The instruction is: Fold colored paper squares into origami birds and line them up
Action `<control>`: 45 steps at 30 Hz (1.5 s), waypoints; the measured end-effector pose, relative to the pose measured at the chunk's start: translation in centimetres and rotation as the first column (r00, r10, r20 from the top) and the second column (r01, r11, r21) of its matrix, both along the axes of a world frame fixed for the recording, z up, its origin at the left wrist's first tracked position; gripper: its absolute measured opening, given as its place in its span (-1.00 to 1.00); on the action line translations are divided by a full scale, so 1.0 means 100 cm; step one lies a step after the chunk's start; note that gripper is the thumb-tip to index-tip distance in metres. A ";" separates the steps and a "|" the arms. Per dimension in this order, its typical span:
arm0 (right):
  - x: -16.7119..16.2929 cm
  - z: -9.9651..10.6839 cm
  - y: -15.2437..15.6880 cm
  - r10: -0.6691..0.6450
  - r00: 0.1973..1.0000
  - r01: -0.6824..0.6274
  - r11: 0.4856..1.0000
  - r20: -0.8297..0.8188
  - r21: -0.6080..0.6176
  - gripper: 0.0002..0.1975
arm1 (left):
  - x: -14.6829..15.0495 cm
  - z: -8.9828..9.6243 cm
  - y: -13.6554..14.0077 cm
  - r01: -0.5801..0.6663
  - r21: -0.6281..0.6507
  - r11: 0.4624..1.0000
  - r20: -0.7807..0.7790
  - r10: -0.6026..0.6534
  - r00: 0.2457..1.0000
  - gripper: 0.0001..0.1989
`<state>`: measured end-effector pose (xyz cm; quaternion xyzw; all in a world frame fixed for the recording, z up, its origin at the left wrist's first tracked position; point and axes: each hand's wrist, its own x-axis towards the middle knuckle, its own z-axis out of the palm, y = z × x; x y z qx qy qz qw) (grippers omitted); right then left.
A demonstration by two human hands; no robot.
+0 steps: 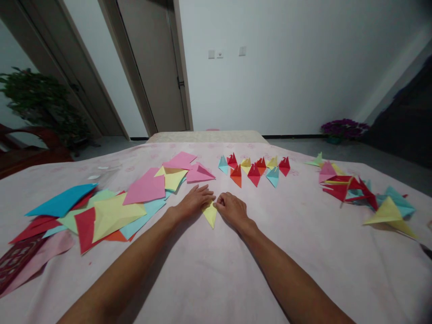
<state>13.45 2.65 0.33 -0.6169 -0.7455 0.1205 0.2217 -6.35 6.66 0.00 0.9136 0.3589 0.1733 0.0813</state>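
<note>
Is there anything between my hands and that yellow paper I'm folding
Nothing visible. The left hand and right hand both rest directly on the yellow folded paper, pressing it onto the pink cloth. The loose sheets lie off to the left.

So the yellow paper is a small folded piece, kind of a narrow triangle with its tip pointing back toward the person, lying flat on the pink cloth, pinned right between the left hand and right hand, fingertips pressing its upper edges.
</note>
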 end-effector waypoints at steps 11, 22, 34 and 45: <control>0.009 -0.005 0.008 -0.088 0.967 0.093 0.996 -0.240 0.009 -0.84 | -0.001 0.033 0.015 -0.064 -0.155 0.986 -0.139 0.042 0.989 -0.70; 0.021 -0.012 0.018 -0.110 0.537 0.018 0.993 -0.836 -0.119 -0.67 | -0.013 -0.007 -0.011 -0.222 -0.457 0.861 0.418 0.429 0.801 -0.81; 0.008 0.003 -0.001 0.395 0.849 -0.285 0.901 -0.350 0.326 -0.84 | 0.017 -0.005 -0.031 -0.295 -0.165 0.941 0.623 0.332 0.708 -0.92; 0.010 -0.006 -0.001 0.351 0.908 -0.415 0.830 0.230 0.372 -0.83 | 0.010 -0.005 -0.045 -0.209 0.353 0.912 0.061 0.201 0.978 -0.86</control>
